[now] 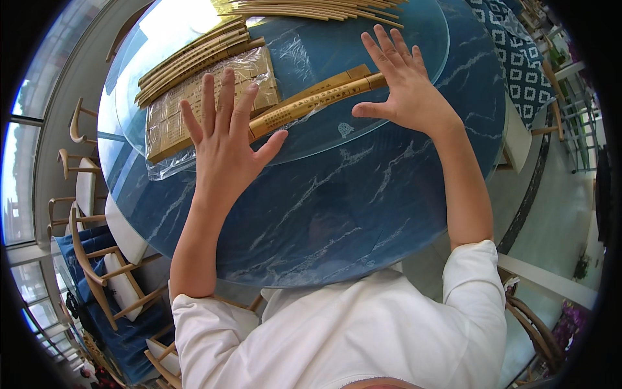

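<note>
My left hand [227, 146] is spread with its fingers apart over the plastic-wrapped pack [175, 133] of brown printed paper sleeves. My right hand [411, 94] is stretched out too, above the right end of some long, gold-brown printed sleeves [317, 98]. These lie slantwise between both hands, and the left hand hides part of their near end. Neither hand holds anything; whether the fingertips touch what is below cannot be told. On top of the pack rests a bundle of slim brown printed sleeves [194, 61]. Thin wooden chopsticks [317, 9] lie loose at the far edge.
A round glass turntable [421, 61] sits on the blue marble-patterned table [311, 220]. Crumpled clear plastic [291, 55] lies beside the pack. Wooden chairs [123, 279] stand at the left, and a patterned cloth [521, 65] hangs at the far right.
</note>
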`<action>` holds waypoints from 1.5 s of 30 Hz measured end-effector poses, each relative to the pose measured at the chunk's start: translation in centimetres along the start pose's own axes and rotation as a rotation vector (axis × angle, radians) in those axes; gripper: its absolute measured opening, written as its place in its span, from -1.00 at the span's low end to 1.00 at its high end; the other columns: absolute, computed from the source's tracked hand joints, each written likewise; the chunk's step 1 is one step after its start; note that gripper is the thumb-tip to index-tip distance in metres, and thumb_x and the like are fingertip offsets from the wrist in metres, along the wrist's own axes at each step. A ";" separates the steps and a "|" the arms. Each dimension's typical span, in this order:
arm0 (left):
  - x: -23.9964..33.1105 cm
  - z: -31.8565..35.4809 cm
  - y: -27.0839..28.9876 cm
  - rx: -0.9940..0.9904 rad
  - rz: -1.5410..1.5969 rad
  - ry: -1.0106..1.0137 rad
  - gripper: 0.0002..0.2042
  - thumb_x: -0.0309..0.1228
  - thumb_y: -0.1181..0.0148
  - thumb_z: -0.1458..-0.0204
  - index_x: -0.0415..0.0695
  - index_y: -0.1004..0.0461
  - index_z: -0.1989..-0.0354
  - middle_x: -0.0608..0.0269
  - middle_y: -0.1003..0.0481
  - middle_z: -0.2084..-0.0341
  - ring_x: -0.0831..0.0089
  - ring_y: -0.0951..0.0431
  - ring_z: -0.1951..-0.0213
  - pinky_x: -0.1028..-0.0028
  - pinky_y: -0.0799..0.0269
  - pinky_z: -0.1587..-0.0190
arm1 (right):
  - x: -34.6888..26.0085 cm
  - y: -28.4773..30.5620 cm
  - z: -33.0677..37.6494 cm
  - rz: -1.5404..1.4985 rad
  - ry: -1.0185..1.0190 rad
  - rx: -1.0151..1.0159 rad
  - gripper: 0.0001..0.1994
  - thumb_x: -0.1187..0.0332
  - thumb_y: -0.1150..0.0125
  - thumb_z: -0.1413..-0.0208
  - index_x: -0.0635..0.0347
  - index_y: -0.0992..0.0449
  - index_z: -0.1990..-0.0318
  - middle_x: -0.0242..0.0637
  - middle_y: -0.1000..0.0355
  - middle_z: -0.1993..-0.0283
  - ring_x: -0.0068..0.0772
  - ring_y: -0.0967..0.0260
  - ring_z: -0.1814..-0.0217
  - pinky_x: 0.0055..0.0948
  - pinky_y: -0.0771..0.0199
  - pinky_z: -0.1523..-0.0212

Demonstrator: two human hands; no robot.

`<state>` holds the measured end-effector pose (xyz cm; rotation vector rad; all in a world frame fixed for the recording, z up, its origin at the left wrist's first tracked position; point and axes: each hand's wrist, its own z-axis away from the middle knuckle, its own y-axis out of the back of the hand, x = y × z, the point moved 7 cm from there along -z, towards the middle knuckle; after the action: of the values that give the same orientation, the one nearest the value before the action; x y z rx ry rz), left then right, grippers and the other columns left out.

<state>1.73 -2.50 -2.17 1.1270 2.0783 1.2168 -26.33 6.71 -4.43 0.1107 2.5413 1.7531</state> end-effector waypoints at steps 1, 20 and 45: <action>0.1 -0.1 0.1 -0.012 -0.013 0.003 -0.29 0.09 -0.45 -0.09 0.15 -0.37 -0.39 0.16 -0.05 -0.60 0.10 0.16 -0.64 -0.12 0.55 -0.61 | 0.2 -0.1 -0.1 -0.012 0.008 -0.008 0.28 -0.77 0.05 0.17 -0.31 0.18 -0.67 -0.26 0.30 -0.76 -0.07 0.47 -0.79 0.12 0.47 -0.70; 0.0 -0.2 0.7 -0.047 0.032 -0.008 -0.71 -0.03 -0.43 -0.15 0.06 -0.70 0.13 0.20 -0.22 -0.53 0.17 0.13 -0.64 -0.14 0.58 -0.60 | 0.0 1.7 -0.4 -0.217 0.149 0.045 -0.60 -0.02 -0.43 -0.19 -0.27 -0.71 -0.15 -0.25 -0.08 -0.67 -0.10 0.22 -0.77 0.04 0.27 -0.70; -0.9 -0.4 0.8 -0.060 0.103 -0.055 -0.77 -0.10 -0.43 -0.17 0.09 -0.70 0.12 0.18 -0.22 -0.53 0.15 0.12 -0.64 -0.08 0.55 -0.62 | -0.2 2.2 -0.3 -0.336 0.168 0.069 -0.82 0.08 -0.38 -0.26 -0.17 -0.72 0.10 -0.13 -0.08 -0.66 -0.03 0.32 -0.79 0.11 0.35 -0.69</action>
<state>2.31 -3.23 -1.25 1.2392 1.9513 1.2728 -26.10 7.19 -2.23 -0.4524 2.5423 1.6061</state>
